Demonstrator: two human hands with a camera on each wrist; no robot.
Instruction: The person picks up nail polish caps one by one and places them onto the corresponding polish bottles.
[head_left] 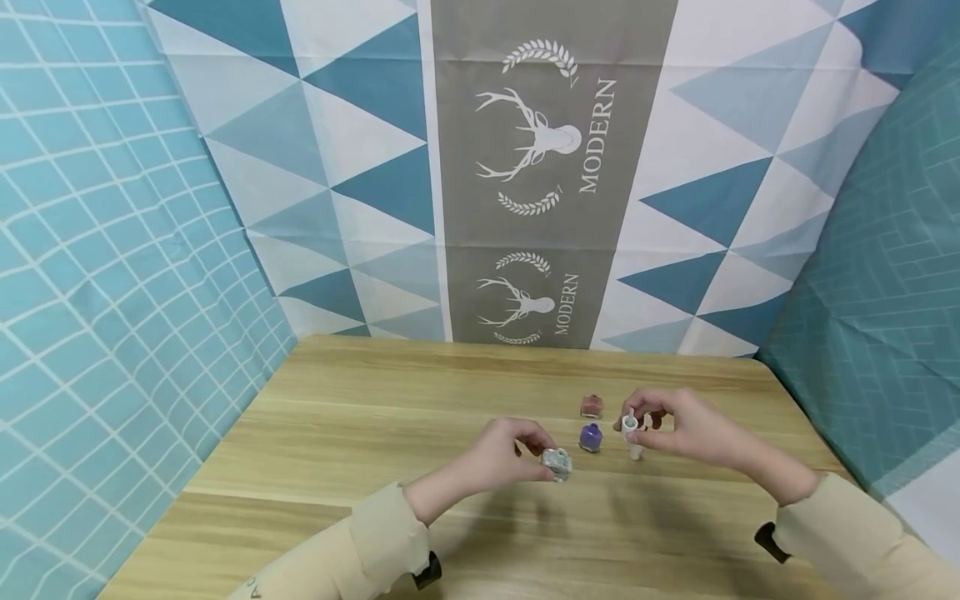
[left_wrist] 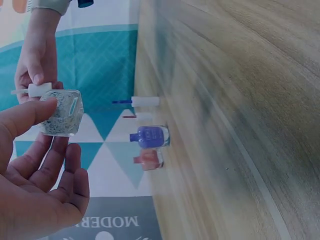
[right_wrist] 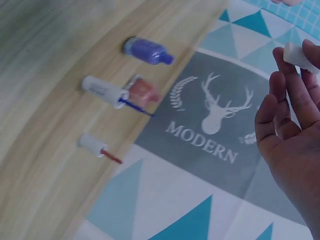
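The step in hand, I'd judge, is handling a bottle and its cap separately: the left hand pinches the glitter bottle at its fingertips, off the table, while the right hand grips a white cap, brush upward. The next move probably calls for a level bottle and a steady cap, whether for refitting or setting down. The bottle is squat and clear, flecked with pale and dark bits; the thumb hides too much to tell about its neck. Between the hands, nearer the right, stands a purple bottle, a red bottle just beyond; below the right hand, a blue-brushed cap and red-brushed cap stand brush up.
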